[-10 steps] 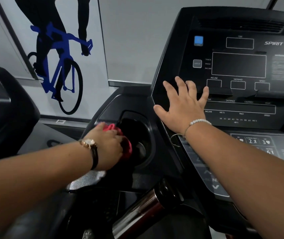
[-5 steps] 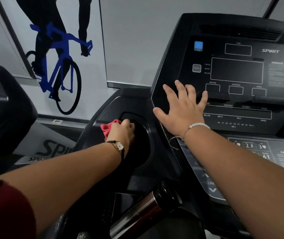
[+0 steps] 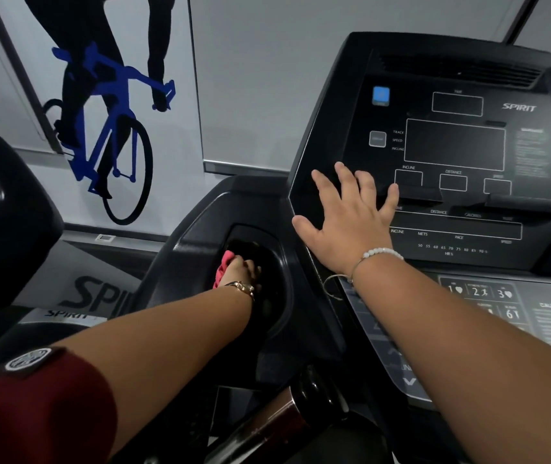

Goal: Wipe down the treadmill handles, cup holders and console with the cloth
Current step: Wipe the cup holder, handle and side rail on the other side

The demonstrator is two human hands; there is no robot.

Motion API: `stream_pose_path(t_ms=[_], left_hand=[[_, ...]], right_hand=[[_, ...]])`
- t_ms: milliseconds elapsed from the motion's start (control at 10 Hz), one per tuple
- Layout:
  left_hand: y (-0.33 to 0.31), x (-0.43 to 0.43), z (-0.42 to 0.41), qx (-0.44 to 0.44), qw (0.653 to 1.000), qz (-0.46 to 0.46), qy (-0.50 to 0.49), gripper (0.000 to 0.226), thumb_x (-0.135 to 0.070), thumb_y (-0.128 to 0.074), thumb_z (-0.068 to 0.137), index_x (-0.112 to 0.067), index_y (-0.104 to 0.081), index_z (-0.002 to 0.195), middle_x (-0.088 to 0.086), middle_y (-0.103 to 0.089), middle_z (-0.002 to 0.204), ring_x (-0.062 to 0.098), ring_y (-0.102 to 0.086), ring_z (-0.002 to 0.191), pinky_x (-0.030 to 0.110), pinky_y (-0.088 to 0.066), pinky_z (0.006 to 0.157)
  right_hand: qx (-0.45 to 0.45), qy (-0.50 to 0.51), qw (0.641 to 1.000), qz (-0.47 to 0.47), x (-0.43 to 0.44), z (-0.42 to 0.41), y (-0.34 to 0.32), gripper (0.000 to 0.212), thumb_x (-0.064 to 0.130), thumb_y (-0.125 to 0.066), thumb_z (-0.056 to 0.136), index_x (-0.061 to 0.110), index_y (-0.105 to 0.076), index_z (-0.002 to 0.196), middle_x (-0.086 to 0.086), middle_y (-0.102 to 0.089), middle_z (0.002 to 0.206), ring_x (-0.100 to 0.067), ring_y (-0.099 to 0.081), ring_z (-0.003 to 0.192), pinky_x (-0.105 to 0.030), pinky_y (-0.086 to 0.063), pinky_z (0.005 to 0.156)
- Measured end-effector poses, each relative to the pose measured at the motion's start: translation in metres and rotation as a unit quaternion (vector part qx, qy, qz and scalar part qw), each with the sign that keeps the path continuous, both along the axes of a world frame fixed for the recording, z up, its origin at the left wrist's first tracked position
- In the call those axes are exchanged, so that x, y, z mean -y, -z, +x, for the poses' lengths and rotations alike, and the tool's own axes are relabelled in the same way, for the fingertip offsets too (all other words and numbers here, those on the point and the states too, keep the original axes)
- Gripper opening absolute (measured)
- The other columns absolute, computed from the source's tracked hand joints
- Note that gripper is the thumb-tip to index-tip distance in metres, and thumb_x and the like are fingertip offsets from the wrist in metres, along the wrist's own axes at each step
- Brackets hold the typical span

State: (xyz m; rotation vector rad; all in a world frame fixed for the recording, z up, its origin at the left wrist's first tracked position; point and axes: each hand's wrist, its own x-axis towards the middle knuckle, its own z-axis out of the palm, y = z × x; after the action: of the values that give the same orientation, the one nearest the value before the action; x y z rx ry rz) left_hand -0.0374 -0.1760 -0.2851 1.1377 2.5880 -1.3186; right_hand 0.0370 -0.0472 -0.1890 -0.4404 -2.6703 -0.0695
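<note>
My left hand (image 3: 243,271) reaches down into the black left cup holder (image 3: 280,262) of the treadmill and grips a pink cloth (image 3: 223,266), which shows only at the hand's left side. My right hand (image 3: 351,219) lies flat with spread fingers on the left part of the black console (image 3: 455,145), below the dark display windows. A chrome handle (image 3: 267,426) runs diagonally at the bottom centre, untouched.
A grey button panel (image 3: 508,303) sits under my right forearm. Another black machine (image 3: 2,222) stands at the left. Behind is a wall with a blue cyclist graphic (image 3: 106,122).
My left hand with the cloth has gone from the cup holder's left rim deeper into the well. My right hand has stayed flat on the console. The view has dropped slightly.
</note>
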Motion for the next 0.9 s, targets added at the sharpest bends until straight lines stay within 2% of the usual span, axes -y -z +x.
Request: stream_pose_path(t_ms=[100,200,300,400,500,600,700,800,900], left_hand=[[-0.004,0.002,0.01,0.078,0.991,0.097,-0.055,0.053,-0.047,-0.029,0.098,-0.015,-0.042,0.138,0.009,-0.032,0.142,0.029,-0.031,0.128,0.039,-0.024,0.104],[-0.001,0.004,0.007,0.159,0.975,0.125,-0.094,0.05,-0.044,-0.045,0.093,-0.02,-0.043,0.137,0.011,-0.03,0.141,0.032,-0.028,0.13,0.043,-0.021,0.108],[-0.015,0.007,0.008,0.236,0.95,0.177,-0.106,0.055,-0.032,-0.048,0.092,-0.016,-0.032,0.142,0.01,-0.027,0.147,0.033,-0.03,0.134,0.041,-0.026,0.107],[-0.026,0.005,0.005,0.317,0.932,0.15,-0.094,0.039,-0.024,-0.045,0.097,-0.011,-0.049,0.134,0.011,-0.047,0.139,0.029,-0.048,0.123,0.033,-0.038,0.097],[-0.031,0.009,0.003,0.376,0.894,0.182,-0.163,0.034,-0.025,-0.05,0.094,-0.007,-0.06,0.121,0.01,-0.062,0.119,0.024,-0.06,0.101,0.03,-0.046,0.086],[-0.044,0.011,0.015,0.403,0.884,0.155,-0.18,0.032,-0.022,-0.046,0.096,-0.01,-0.058,0.122,0.008,-0.063,0.118,0.018,-0.06,0.078,0.027,-0.051,0.07],[-0.059,0.013,0.029,0.403,0.876,0.14,-0.223,0.026,-0.023,-0.052,0.094,-0.013,-0.062,0.116,-0.003,-0.063,0.091,0.006,-0.048,0.057,0.019,-0.042,0.052],[-0.079,0.02,0.039,0.38,0.888,0.136,-0.219,0.023,-0.018,-0.055,0.091,-0.016,-0.054,0.068,-0.005,-0.055,0.056,0.009,-0.047,0.052,0.021,-0.042,0.052],[-0.092,0.042,0.052,0.295,0.948,0.103,-0.062,0.02,-0.018,-0.05,0.085,-0.01,-0.06,0.069,0.004,-0.062,0.065,0.023,-0.058,0.067,0.021,-0.043,0.054]], right_hand=[[0.001,0.001,1.0,0.003,0.0,-0.001,0.001,0.071,0.064,-0.035,0.083,0.035,-0.018,0.146,0.001,-0.011,0.157,-0.026,-0.005,0.143,-0.062,0.006,0.11],[0.0,0.002,1.0,0.005,0.001,-0.001,0.001,0.071,0.064,-0.036,0.083,0.035,-0.018,0.146,0.0,-0.012,0.157,-0.027,-0.006,0.142,-0.063,0.005,0.11],[-0.003,0.003,1.0,0.006,0.001,-0.001,0.0,0.071,0.064,-0.036,0.083,0.035,-0.019,0.146,0.0,-0.013,0.157,-0.028,-0.007,0.142,-0.063,0.004,0.109],[-0.007,0.002,1.0,0.004,0.001,-0.001,0.001,0.071,0.063,-0.036,0.083,0.035,-0.02,0.146,0.0,-0.013,0.156,-0.028,-0.007,0.142,-0.063,0.005,0.109],[-0.008,0.002,1.0,0.002,0.001,-0.001,0.001,0.071,0.063,-0.037,0.082,0.035,-0.02,0.146,0.0,-0.013,0.156,-0.027,-0.007,0.142,-0.062,0.005,0.11],[-0.006,0.002,1.0,0.002,0.0,-0.001,0.001,0.071,0.063,-0.036,0.083,0.035,-0.019,0.146,0.0,-0.013,0.156,-0.026,-0.007,0.142,-0.062,0.005,0.11],[-0.006,0.003,1.0,0.005,0.0,-0.001,0.001,0.071,0.064,-0.036,0.083,0.035,-0.02,0.146,0.0,-0.013,0.156,-0.026,-0.007,0.142,-0.062,0.005,0.11],[-0.003,0.006,1.0,0.006,0.0,-0.002,0.0,0.071,0.064,-0.036,0.083,0.035,-0.02,0.146,0.0,-0.013,0.156,-0.027,-0.007,0.142,-0.062,0.005,0.11],[-0.001,0.006,1.0,0.008,0.0,-0.001,0.001,0.071,0.064,-0.036,0.083,0.035,-0.02,0.146,0.0,-0.013,0.156,-0.027,-0.007,0.143,-0.062,0.004,0.11]])
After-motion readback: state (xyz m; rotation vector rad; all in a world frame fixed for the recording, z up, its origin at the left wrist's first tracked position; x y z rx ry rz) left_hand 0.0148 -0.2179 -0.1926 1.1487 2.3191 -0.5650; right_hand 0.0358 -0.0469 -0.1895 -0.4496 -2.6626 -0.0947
